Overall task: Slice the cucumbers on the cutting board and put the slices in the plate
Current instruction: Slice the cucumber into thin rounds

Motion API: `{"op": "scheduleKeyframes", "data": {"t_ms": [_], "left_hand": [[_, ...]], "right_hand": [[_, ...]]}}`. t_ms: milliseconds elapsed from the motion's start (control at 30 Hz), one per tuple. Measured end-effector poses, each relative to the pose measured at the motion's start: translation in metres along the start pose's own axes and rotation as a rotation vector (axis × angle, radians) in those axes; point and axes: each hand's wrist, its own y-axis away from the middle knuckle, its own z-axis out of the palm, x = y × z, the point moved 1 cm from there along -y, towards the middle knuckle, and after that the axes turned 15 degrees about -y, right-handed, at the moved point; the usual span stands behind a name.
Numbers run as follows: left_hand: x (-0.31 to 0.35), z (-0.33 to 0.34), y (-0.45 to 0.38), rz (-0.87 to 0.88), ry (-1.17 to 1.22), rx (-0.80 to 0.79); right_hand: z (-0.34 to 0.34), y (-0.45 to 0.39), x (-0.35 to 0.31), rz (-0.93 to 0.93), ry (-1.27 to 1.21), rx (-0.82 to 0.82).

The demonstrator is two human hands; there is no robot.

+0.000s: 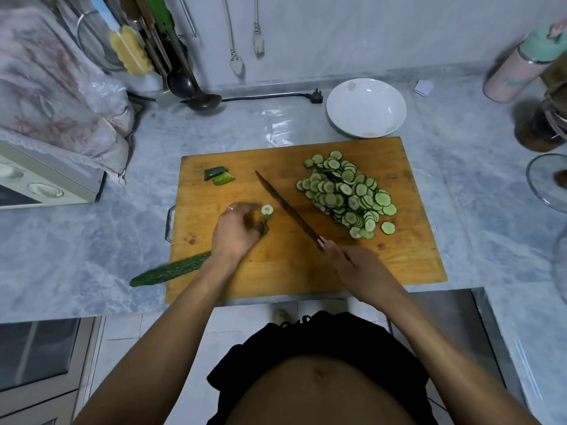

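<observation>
Left hand (237, 230) curls over a short green cucumber stub (265, 229) on the cutting board (276, 271), pinching it as far as the blur allows. Right hand (352, 265) grips the handle of the knife (287, 207), blade angled across the board between the two hands, tip pointing away. One loose slice (267, 209) sits just beyond the left fingers.

Progress, judged: slicing is well along. Big slice pile (346, 194) sits on the right half of the board; two cut-off ends (218, 175) lie at the far left. One whole cucumber (170, 269) remains uncut, lying half off the board's left edge onto the counter (76, 240). White plate (366, 107) behind the board holds no slices yet, so the whole transfer is left.

Hard to tell: left fingers are motion-blurred, exact grip unclear; stub mostly hidden under the hand; knife handle hidden inside the right fist; whether the blade touches the board.
</observation>
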Motion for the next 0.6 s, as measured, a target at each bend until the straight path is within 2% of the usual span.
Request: {"op": "scheduleKeyframes", "data": {"t_ms": [167,267,400,600], "left_hand": [[0.028,0.008,-0.038,-0.100,-0.194,-0.225],[0.041,0.010,-0.047,-0.118,-0.278,-0.221],[0.043,0.010,-0.058,-0.176,-0.287,-0.246],[0.041,0.010,-0.072,-0.266,-0.170,-0.332]], "right_hand": [[-0.012,-0.010,-0.003,0.047,-0.071,0.029],[-0.018,-0.012,-0.006,0.028,-0.090,0.035],[-0.024,-0.017,-0.005,-0.002,-0.126,0.038],[-0.038,-0.019,-0.002,0.014,-0.120,0.051]]}}
